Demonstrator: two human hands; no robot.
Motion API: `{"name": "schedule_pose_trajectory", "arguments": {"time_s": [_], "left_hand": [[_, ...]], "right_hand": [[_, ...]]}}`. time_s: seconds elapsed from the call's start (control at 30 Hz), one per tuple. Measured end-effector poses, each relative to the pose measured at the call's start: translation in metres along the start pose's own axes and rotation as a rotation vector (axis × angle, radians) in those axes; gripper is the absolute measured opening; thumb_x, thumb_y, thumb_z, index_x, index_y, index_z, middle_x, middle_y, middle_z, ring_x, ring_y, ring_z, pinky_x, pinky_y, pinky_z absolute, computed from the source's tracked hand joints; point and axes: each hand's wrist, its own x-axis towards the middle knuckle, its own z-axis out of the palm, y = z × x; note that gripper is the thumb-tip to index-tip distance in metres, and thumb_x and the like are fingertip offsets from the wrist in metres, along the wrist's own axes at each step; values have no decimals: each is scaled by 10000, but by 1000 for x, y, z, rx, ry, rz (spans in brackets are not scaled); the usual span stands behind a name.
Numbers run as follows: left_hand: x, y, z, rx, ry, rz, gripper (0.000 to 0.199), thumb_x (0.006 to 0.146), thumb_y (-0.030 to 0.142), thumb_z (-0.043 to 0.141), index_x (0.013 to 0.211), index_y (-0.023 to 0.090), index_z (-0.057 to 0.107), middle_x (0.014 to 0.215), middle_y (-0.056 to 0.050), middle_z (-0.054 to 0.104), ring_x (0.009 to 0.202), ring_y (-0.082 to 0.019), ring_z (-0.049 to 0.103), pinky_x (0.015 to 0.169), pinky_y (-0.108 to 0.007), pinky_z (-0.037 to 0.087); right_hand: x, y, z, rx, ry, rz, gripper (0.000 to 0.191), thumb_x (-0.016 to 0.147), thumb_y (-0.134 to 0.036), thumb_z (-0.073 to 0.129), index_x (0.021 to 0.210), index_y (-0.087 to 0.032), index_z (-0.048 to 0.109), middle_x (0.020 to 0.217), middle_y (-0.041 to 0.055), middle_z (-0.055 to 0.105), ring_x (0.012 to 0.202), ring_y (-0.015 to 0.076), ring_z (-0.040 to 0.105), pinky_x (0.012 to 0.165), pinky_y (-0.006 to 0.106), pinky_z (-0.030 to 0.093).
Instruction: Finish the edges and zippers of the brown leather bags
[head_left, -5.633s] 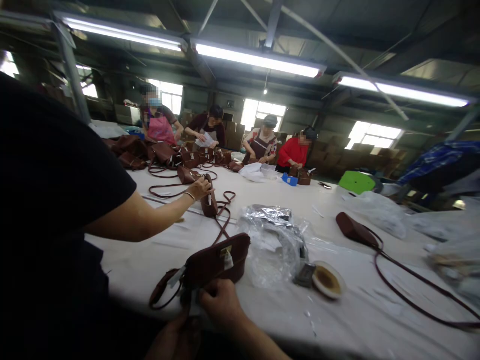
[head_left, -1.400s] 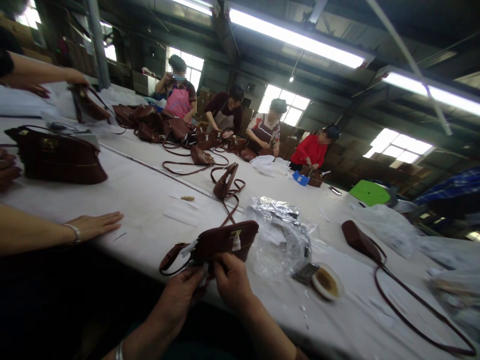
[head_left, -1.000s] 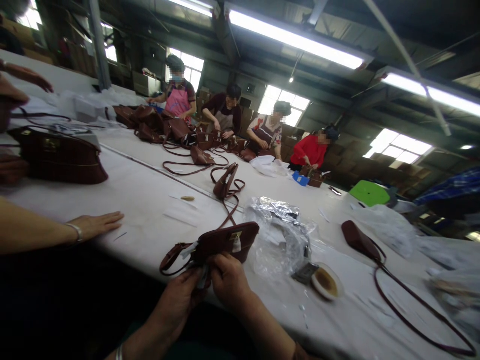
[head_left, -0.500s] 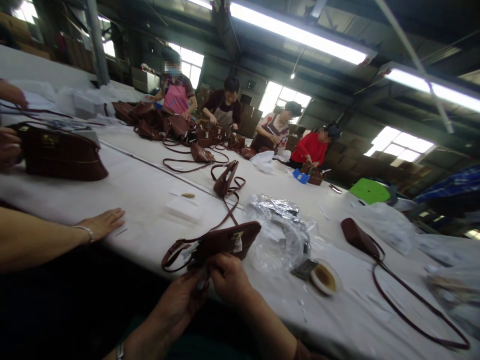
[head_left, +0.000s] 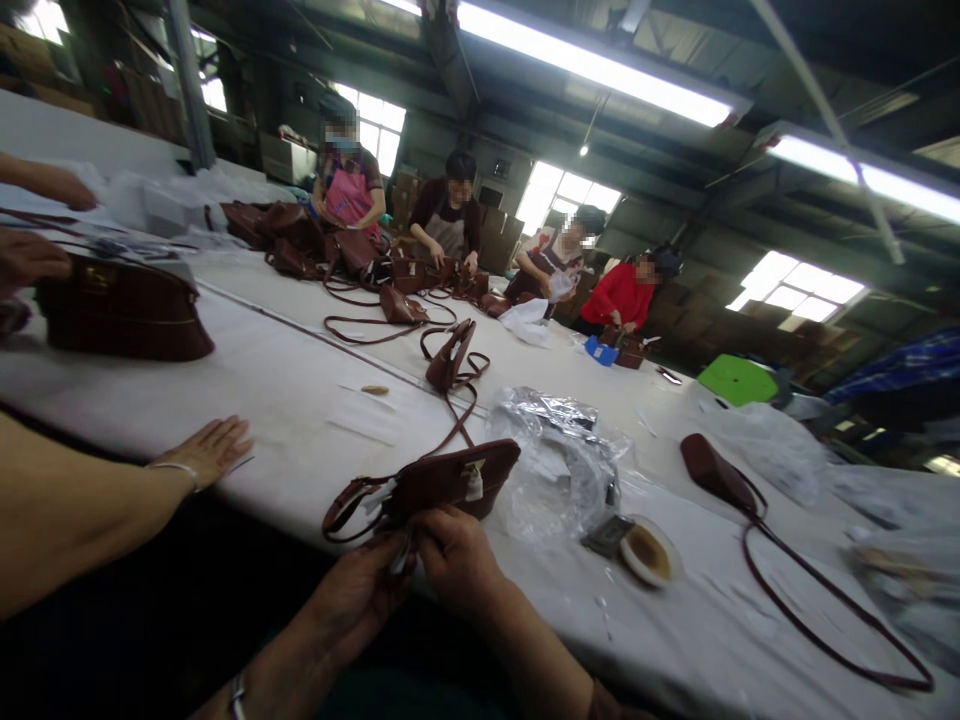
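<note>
A dark brown handbag (head_left: 450,482) with a gold clasp and a white-wrapped tag lies tilted at the table's near edge. My left hand (head_left: 367,585) is closed at the bag's lower left, with a small pale piece between its fingers; what that piece is I cannot make out. My right hand (head_left: 454,550) is closed against the bag's lower edge, its fingertips hidden from view. The bag's strap (head_left: 457,420) runs up toward a smaller brown bag (head_left: 450,360) behind it.
Clear plastic wrapping (head_left: 555,480) and a round dish (head_left: 646,553) lie to the right, with another brown bag (head_left: 716,472) beyond. At left are a co-worker's hand (head_left: 206,450) and a large bag (head_left: 127,310). Several people stand across the table (head_left: 285,400) near piled bags.
My hands and the handbag have hardly moved. At the far left, a co-worker's hand has shifted right, onto the top of the large bag, and another has reached farther in.
</note>
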Motion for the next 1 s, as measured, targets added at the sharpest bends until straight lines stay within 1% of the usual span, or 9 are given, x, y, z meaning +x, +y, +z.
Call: {"name": "schedule_pose_trajectory", "arguments": {"time_s": [0.13,0.23,0.3,0.37,0.43,0.57,0.67,0.83,1.0], "left_hand": [[-3,3,8,-21,36,-17,73,775,54,674,820,108,693,786,-56,671,638,-113,626,565,-209,541],[-6,5,14,-49,51,-20,84,779,37,653,798,113,682,749,-48,659,609,-108,608,549,-208,528],[-8,6,15,-40,66,-7,65,786,55,652,790,113,679,754,-51,659,619,-113,611,557,-217,527],[-8,7,13,-4,81,12,24,795,114,671,811,124,685,787,-53,667,644,-123,618,564,-227,526],[-9,9,10,71,57,48,96,786,203,710,858,141,697,840,-55,679,698,-136,626,589,-236,526],[-10,12,5,290,-28,105,323,702,332,794,954,145,716,942,-81,697,852,-178,626,696,-259,528],[-9,12,4,407,-12,125,437,658,384,818,1011,149,711,979,-88,707,894,-198,630,746,-279,520],[-8,12,9,498,50,181,494,616,463,819,978,140,728,822,-57,721,769,-166,628,694,-248,506],[-5,8,8,489,98,174,452,591,448,825,918,145,749,813,-44,728,686,-133,614,656,-226,508]], "right_hand": [[2,3,1,59,7,22,273,818,-81,531,957,-204,731,873,44,704,816,166,648,776,256,502],[2,4,2,79,20,34,247,826,-99,542,939,-198,738,861,46,701,814,168,645,771,259,502],[2,4,3,91,34,49,209,833,-126,561,912,-196,742,841,43,696,801,164,641,766,258,503],[3,4,6,98,57,72,174,829,-147,585,887,-197,742,831,39,693,795,162,638,762,257,503],[3,4,8,101,76,87,162,819,-145,598,879,-196,740,825,38,692,791,163,638,756,258,503],[4,4,12,106,100,89,185,796,-104,597,876,-191,739,829,41,700,795,165,645,759,260,500],[5,6,14,88,109,94,175,781,-98,612,862,-186,740,831,45,704,800,168,646,759,261,495],[5,8,15,87,116,77,175,787,-106,607,858,-190,744,821,43,704,802,167,646,760,253,488],[2,7,12,120,134,80,187,799,-125,583,884,-178,741,841,53,707,800,168,648,756,250,482]]}}
